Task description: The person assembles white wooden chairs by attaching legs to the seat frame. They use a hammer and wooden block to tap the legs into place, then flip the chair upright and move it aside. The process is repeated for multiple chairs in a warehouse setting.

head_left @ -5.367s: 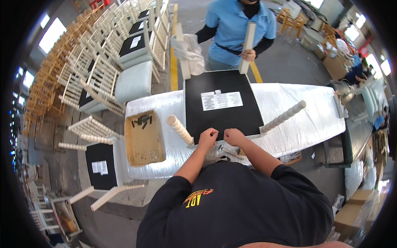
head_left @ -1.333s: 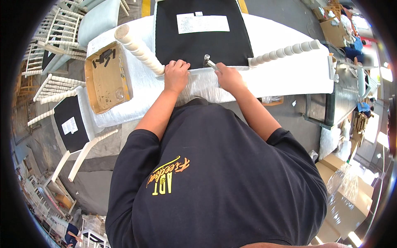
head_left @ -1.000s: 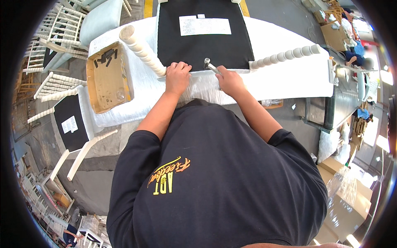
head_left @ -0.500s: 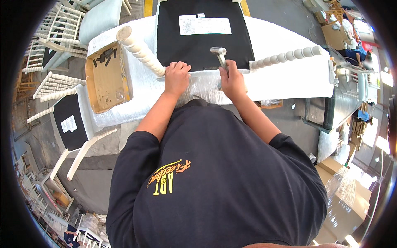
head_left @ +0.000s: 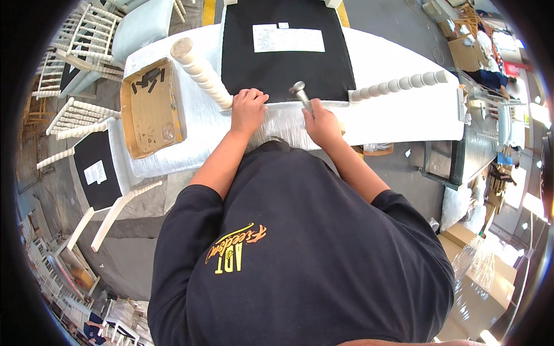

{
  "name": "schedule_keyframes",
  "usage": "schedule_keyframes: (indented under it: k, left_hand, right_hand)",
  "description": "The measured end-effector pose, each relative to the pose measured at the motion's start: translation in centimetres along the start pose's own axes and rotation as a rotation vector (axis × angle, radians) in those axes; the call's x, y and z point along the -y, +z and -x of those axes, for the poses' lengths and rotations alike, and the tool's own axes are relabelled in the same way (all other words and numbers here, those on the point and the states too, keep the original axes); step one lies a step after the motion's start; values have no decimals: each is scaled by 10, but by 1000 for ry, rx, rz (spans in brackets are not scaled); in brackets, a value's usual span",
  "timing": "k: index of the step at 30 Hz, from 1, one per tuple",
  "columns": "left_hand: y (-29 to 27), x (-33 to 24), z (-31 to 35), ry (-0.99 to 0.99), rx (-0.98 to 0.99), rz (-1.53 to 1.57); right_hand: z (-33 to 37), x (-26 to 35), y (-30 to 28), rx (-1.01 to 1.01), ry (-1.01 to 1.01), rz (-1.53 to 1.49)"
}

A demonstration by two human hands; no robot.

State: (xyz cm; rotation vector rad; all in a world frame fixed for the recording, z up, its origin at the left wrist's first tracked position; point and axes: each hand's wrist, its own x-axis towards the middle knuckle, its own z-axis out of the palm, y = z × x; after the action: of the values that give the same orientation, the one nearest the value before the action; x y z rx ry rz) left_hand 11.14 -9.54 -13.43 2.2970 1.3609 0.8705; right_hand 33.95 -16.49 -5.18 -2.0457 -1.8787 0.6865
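Observation:
An upturned chair with a black underside (head_left: 291, 69), a white paper label and white turned legs lies on a padded white surface before me. My left hand (head_left: 249, 111) is on the near edge of its seat, close to the base of the left leg (head_left: 203, 75). Its fingers are bent together over that edge; anything tiny beneath them is hidden. In my right hand (head_left: 324, 125) is a hammer (head_left: 299, 90), gripped by the handle. The hammer's metal head is raised near the seat's front edge, right of my left hand.
A shallow cardboard box (head_left: 151, 112) with small dark strips sits left on the plastic-covered work surface (head_left: 404, 115). Another upturned chair (head_left: 97, 167) and several stacked chairs stand left. At right are a dark metal frame (head_left: 459, 155) and cartons (head_left: 482, 288). A person (head_left: 497, 81) is far right.
The hammer head has tilted and dropped slightly left and nearer, and my right hand has lowered a little. My left hand keeps its place on the chair edge.

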Motion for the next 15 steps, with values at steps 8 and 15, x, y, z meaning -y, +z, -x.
schedule_keyframes:
  k: [8,15]
  left_hand:
    - [0,2,0,3,24,-15]
    - [-1,-1,0,9,-10,-3]
  right_hand:
    - [1,-9,19,60,42,72]
    - [-2,-9,25,72,-83,184]
